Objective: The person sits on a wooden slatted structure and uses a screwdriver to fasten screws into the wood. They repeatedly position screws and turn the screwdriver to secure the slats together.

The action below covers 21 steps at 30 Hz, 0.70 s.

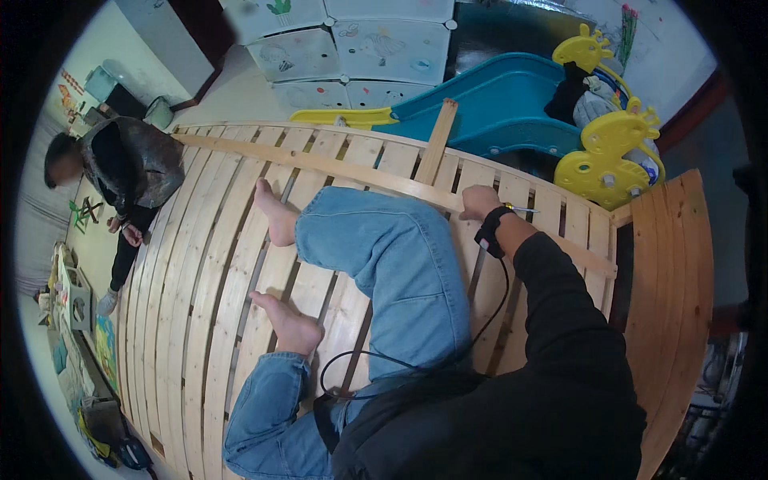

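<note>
Second person: a seated figure in dark clothing (128,172) is seen at nine o'clock, off the frame and on the floor, kept apart from the work; its hands are low by its knee.

Floor clutter: coloured toys and boxes (72,304) are strewn along the edge at eight o'clock, left outside the frame.

Slatted base: a pale, bare wooden slatted bed frame (192,304) fills the middle; it is sat upon, so that the far rail is within reach.

Legs: blue-jeaned legs with bare feet (280,320) are folded at the centre, the feet rested on the slats for balance.

Left hand: not seen anywhere in the view; its state cannot be told.

Long rail: a pale wooden batten (320,164) is laid across the slats from ten o'clock toward three o'clock, apparently as the side rail that ties them together.

Loose slat: a short pale wooden strip (436,140) is leaned at twelve o'clock against the rail, beside the blue plastic slide (496,100).

Right hand: the right hand (478,202), at one o'clock, is curled closed on top of the batten, pressed down as if to steady it; a thin metal-tipped tool (524,210) juts from the fist toward three o'clock, its kind too small to tell.

Wrist strap: a black band (491,232) is worn on that wrist, a black cable trailing toward six o'clock.

Headboard: a pale wooden end panel (672,280) stands at three o'clock.
</note>
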Motion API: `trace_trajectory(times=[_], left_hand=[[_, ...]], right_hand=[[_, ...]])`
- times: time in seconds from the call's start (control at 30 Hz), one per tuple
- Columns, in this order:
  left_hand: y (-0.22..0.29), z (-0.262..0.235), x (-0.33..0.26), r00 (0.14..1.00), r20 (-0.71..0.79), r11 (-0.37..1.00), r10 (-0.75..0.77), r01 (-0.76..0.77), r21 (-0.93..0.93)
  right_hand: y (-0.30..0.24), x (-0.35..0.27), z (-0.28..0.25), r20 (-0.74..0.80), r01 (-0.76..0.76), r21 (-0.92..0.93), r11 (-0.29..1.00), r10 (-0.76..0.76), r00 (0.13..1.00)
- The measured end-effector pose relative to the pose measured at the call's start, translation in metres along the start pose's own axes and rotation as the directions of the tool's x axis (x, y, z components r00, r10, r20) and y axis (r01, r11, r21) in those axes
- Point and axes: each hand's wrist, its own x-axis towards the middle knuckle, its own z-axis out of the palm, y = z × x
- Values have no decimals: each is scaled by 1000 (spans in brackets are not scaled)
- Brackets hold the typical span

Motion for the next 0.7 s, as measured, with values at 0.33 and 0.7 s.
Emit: trace_trajectory(times=[0.33,0.7], left_hand=[[-29,35,32,876,482,997,-26,56,-46],[-21,46,36,892,451,998,24,2,-57]], right_hand=[[40,38,-26,-110,-235,199,951,260,959],[49,56,-11,-137,-212,181,961,238,962]])
